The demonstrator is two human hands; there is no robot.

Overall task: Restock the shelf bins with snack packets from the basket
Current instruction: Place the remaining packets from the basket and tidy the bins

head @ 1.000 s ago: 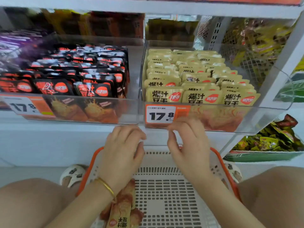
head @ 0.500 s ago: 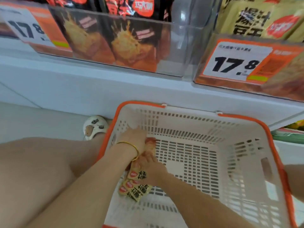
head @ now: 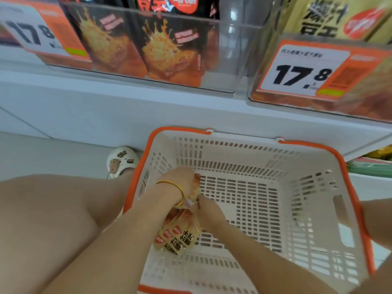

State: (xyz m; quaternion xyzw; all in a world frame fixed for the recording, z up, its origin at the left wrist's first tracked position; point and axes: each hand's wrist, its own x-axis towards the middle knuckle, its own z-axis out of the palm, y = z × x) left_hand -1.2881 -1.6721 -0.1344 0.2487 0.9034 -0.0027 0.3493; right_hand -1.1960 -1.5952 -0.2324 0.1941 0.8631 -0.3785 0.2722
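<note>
Head view looks down into a white slotted basket (head: 233, 158) with an orange rim, set on the floor against the base of a white shelf (head: 127, 107). A bundle of yellow snack packets (head: 180, 236) lies against the basket's left inner side. Each visible packet carries a red oval logo and black Chinese characters, seen upside down. The left hand (head: 182, 181), with a gold bangle (head: 181, 190) at the wrist, is curled over the far end of the bundle and grasps it. The right hand (head: 210, 213) meets it from the near side, fingers closed on the same bundle. Above, two clear bins sit side by side on the shelf. The left bin (head: 233, 39) holds black packets (head: 169, 49) printed with an orange food picture; its left price label (head: 36, 32) reads 17.8, blurred. The right bin (head: 377, 92) holds yellow shelf packets (head: 331, 15) printed 爆汁豆干 beside a red oval logo. Its right price label (head: 301, 73) reads 17.8 in bold black; the small line above is illegible. A white shoe (head: 122, 161) with charms sits just left of the basket.
</note>
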